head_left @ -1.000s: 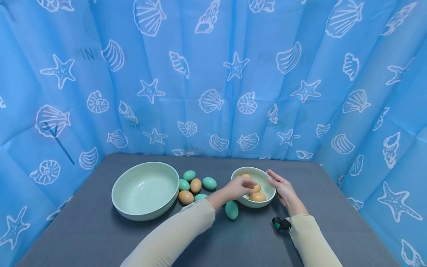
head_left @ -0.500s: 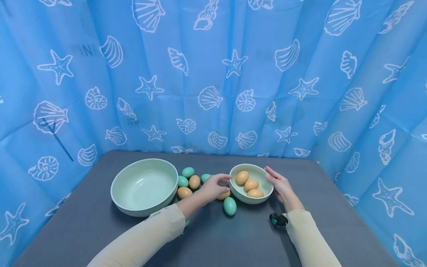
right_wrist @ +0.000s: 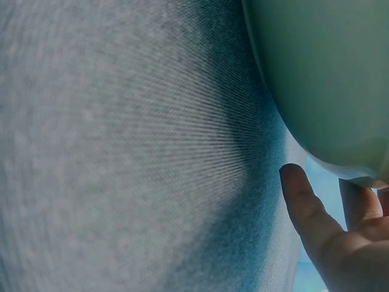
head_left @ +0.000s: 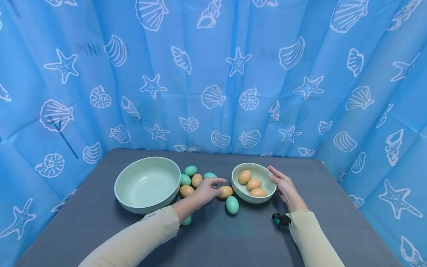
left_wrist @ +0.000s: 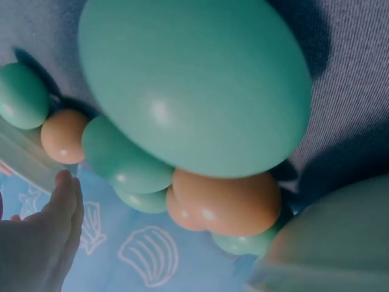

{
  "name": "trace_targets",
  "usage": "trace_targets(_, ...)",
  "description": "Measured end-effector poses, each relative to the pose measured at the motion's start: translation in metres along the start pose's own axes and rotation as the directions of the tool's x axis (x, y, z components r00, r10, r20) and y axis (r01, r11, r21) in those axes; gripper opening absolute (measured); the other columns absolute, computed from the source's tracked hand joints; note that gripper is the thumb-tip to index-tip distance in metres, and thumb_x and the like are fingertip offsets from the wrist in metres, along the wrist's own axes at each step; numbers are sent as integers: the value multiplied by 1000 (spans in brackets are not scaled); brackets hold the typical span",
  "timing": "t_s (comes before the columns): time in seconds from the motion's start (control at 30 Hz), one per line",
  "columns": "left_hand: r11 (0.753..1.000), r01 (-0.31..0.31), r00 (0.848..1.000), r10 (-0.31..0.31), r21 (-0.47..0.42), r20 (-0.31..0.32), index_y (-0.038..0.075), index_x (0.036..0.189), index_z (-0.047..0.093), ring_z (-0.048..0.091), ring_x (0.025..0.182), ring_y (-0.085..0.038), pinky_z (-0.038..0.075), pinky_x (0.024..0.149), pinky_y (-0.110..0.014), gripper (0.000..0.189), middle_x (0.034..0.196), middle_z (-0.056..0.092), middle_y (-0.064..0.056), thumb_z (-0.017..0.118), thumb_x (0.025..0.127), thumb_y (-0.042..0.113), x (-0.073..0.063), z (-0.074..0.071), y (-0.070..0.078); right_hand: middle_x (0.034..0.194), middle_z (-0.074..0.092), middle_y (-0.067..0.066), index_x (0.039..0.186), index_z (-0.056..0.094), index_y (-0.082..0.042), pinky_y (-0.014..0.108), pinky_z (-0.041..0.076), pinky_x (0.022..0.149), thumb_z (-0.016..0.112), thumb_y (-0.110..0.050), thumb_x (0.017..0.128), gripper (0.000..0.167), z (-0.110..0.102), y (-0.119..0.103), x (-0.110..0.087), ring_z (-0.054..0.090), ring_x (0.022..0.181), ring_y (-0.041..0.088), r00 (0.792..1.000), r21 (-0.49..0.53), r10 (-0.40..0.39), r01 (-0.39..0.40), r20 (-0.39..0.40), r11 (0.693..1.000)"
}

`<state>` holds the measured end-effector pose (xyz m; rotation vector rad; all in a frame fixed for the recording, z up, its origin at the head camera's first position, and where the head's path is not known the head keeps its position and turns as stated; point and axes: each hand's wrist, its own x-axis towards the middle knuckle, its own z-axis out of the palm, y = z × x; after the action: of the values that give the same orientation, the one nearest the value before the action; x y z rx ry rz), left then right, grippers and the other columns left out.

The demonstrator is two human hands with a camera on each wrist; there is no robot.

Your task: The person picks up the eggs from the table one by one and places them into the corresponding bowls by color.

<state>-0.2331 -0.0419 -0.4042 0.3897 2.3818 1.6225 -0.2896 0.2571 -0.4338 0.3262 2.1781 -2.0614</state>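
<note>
My left hand [head_left: 207, 191] hovers beside a brown egg [head_left: 225, 192], the thumb tip right at the egg's side and the fingers stretched out above it. In the left wrist view that hand's straight fingers [left_wrist: 67, 204] show apart from the eggs. A green egg [head_left: 232, 205] lies just in front of the brown one. My right hand [head_left: 284, 188] holds the small pale green bowl [head_left: 237, 189] at its right rim, thumb at the edge and fingers along the outer wall. Inside this bowl rest three brown eggs [head_left: 254, 184].
At the left stands a large pale green bowl [head_left: 146, 185] with nothing in it. Several green and brown eggs [head_left: 197, 180] cluster against its right side, and a green egg [head_left: 186, 220] lies near the left forearm. A blue shell-print curtain [head_left: 213, 81] hangs behind the grey table [head_left: 240, 241].
My left hand has come out of the small bowl and moved left to the brown egg beside the green one. The right hand stays at the small bowl's rim.
</note>
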Motion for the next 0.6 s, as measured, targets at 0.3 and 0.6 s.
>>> trace_targets(0.3, 998, 55, 998, -56, -22, -21, 7, 131, 61, 43, 129, -42, 49, 94, -46, 38, 144, 45, -19, 63, 93, 2, 5, 1, -5, 158, 22, 3, 153, 26, -16, 44, 18, 118, 49, -16, 103, 55, -1, -1, 0, 15, 147, 24, 1000, 0, 9, -9, -8, 1000)
trace_targets(0.6, 996, 76, 997, -75, 47, -15, 3, 129, 62, 40, 133, -39, 48, 96, -47, 39, 141, 48, -19, 64, 91, -1, 12, 8, -8, 158, 23, 2, 153, 28, -18, 50, 16, 117, 50, -18, 103, 55, 0, -2, 0, 14, 147, 25, 1000, -9, 23, -23, -18, 1000)
